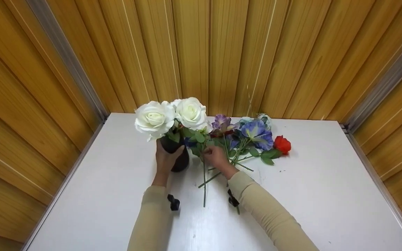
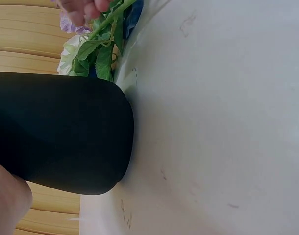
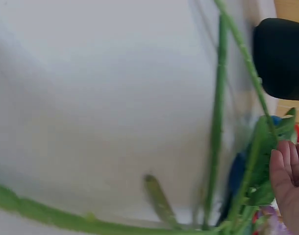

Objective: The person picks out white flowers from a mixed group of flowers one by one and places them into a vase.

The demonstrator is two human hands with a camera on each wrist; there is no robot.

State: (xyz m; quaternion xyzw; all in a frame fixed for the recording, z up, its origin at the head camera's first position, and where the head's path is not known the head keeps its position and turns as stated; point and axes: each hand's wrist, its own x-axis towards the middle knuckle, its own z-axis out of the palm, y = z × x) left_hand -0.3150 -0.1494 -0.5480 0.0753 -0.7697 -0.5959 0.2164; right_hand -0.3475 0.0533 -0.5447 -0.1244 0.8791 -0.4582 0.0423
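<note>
My left hand (image 1: 165, 158) grips a dark vase (image 1: 180, 161) round its side; the vase stands on the white table, and in the left wrist view its dark wall (image 2: 61, 129) fills the left. Two large white roses (image 1: 155, 118) show above its mouth. Just right of the vase, my right hand (image 1: 216, 157) pinches a green stem (image 1: 204, 184) that runs down toward the near side. Leaves (image 1: 200, 136) and part of another white flower (image 1: 206, 128) show above these fingers. In the right wrist view the curled fingers (image 3: 289, 161) are at the stem, below the vase.
Right of my right hand lies a pile of artificial flowers: a purple bloom (image 1: 222, 122), a blue bloom (image 1: 258, 134), a red rose (image 1: 282, 145) and pale blue ones, their stems crossing. Black wrist gear (image 1: 174, 203) shows beside the left sleeve. A wood-panelled wall (image 1: 222, 55) stands behind the table.
</note>
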